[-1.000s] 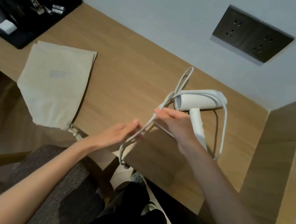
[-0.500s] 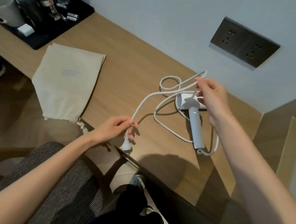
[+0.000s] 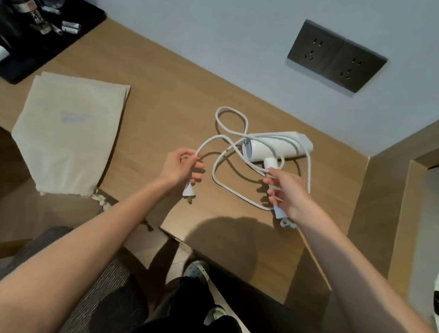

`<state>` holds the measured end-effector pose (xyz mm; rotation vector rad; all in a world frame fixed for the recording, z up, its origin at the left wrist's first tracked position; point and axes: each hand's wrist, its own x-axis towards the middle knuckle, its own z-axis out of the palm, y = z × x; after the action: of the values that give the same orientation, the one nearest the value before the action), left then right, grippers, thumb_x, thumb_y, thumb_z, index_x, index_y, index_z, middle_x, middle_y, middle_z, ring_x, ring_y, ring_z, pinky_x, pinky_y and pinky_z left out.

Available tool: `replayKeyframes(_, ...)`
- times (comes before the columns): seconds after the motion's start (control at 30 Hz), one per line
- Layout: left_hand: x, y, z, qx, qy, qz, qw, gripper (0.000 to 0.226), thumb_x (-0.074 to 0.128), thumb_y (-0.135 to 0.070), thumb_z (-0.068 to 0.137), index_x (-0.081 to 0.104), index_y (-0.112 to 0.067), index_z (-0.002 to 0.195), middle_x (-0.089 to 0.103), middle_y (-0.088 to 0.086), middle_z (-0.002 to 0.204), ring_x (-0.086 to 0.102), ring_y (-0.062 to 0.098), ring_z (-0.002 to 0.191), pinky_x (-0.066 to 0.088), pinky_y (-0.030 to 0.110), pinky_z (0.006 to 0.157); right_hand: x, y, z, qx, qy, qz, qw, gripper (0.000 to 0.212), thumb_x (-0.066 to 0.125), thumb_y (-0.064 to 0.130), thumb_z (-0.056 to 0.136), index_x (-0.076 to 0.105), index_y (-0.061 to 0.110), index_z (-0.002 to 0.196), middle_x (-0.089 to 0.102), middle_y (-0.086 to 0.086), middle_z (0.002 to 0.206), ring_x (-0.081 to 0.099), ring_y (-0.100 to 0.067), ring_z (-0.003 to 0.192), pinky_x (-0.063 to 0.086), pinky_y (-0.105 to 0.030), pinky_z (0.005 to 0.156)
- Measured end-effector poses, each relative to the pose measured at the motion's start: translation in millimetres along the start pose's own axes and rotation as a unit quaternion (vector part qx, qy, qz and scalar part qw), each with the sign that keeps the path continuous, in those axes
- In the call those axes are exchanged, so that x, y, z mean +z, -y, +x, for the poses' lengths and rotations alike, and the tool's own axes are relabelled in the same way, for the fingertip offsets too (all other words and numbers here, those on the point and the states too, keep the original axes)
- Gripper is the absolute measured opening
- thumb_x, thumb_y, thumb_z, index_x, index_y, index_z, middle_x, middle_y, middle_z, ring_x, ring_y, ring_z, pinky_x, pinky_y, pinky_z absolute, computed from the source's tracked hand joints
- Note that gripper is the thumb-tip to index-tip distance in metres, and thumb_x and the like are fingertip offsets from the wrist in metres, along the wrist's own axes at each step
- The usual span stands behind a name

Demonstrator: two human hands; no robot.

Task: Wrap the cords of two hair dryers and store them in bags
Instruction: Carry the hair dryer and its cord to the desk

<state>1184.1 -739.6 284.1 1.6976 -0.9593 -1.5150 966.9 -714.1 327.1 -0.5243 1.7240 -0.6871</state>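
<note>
We see the white hair dryer (image 3: 276, 146) lying on the wooden desk (image 3: 169, 77), right of middle and near the wall. Its barrel runs left to right, the round mouth facing left, and its handle (image 3: 270, 163) points back toward us.

Our right hand (image 3: 285, 194) has its fingers curled round that handle. Our left hand (image 3: 181, 166) has its fingers closed on the cord (image 3: 229, 136) just above the plug (image 3: 188, 190), which hangs below the fist with its prongs down.

Half a second ago the right hand was up at the barrel, pinching a strand of cord; now it is lower, on the handle. The left hand keeps its grip near the plug. The cord lies in wider loops on the desk.

The dryer is smooth and matte, a short cylinder with a straight stem. The cord is round and rubbery. A flat, pale cloth bag (image 3: 68, 131) lies well to the left, overhanging the desk edge
</note>
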Motion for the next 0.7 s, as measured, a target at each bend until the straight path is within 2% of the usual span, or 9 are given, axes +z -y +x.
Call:
replayKeyframes(0.13,0,7,19,0.047,0.000,0.076,0.996,0.024,0.045,-0.008,0.100,0.060,0.008,0.110,0.062,0.010,0.075,0.058,0.014,0.060,0.049,0.019,0.053,3,-6,3,0.012,-0.008,-0.032,0.999,0.013,0.054,0.021,0.095,0.062,0.012,0.090,0.061,0.001,0.070,0.042,-0.011,0.051,0.034,-0.022,0.050)
replayKeyframes(0.27,-6,11,30,0.103,0.000,0.218,0.970,0.026,0.049,-0.018,0.099,0.068,-0.008,0.114,0.072,0.008,0.096,0.066,0.016,0.087,0.053,0.033,0.083,3,-7,2,-0.019,-0.010,-0.064,0.998,0.014,0.053,0.021,0.096,0.061,0.011,0.091,0.060,0.000,0.068,0.041,-0.012,0.050,0.034,-0.023,0.049)
replayKeyframes(0.37,-7,5,30,0.121,0.014,0.255,0.959,0.025,0.047,-0.015,0.098,0.069,-0.007,0.108,0.071,0.011,0.097,0.065,0.025,0.091,0.051,0.037,0.084,2,-4,-4,-0.058,-0.035,-0.087,0.994,0.024,0.052,0.024,0.096,0.056,0.011,0.076,0.056,-0.003,0.067,0.042,-0.013,0.051,0.034,-0.023,0.050)
replayKeyframes(0.43,-6,-2,24,0.135,0.024,0.261,0.955,0.027,0.044,-0.010,0.099,0.064,-0.005,0.116,0.067,0.013,0.101,0.061,0.024,0.092,0.046,0.031,0.080,2,-2,-9,-0.088,-0.054,-0.083,0.991,0.033,0.053,0.025,0.096,0.045,0.014,0.066,0.049,-0.004,0.065,0.042,-0.014,0.053,0.034,-0.024,0.052)
replayKeyframes(0.53,-3,-14,12,0.168,0.048,0.243,0.954,0.043,0.042,-0.005,0.099,0.041,-0.008,0.142,0.056,0.009,0.123,0.053,0.017,0.112,0.038,0.017,0.086,0,0,-14,-0.140,-0.075,-0.074,0.985,0.033,0.056,0.029,0.094,0.041,0.016,0.068,0.047,-0.003,0.065,0.044,-0.014,0.057,0.038,-0.026,0.060)
replayKeyframes(0.6,-2,-21,2,0.186,0.041,0.241,0.951,0.054,0.046,-0.008,0.098,0.029,-0.013,0.148,0.045,0.010,0.139,0.045,0.021,0.126,0.034,0.019,0.094,-3,1,-17,-0.158,-0.078,-0.074,0.982,0.024,0.057,0.031,0.092,0.045,0.016,0.077,0.051,0.000,0.068,0.048,-0.013,0.062,0.040,-0.028,0.065)
replayKeyframes(0.7,-5,-30,-18,0.236,0.002,0.263,0.935,0.064,0.053,-0.012,0.094,0.023,-0.019,0.150,0.038,0.009,0.146,0.035,0.022,0.135,0.027,0.029,0.105,-8,-1,-24,-0.187,-0.068,-0.094,0.975,0.019,0.058,0.034,0.091,0.052,0.017,0.086,0.059,0.004,0.071,0.053,-0.010,0.066,0.042,-0.025,0.064)
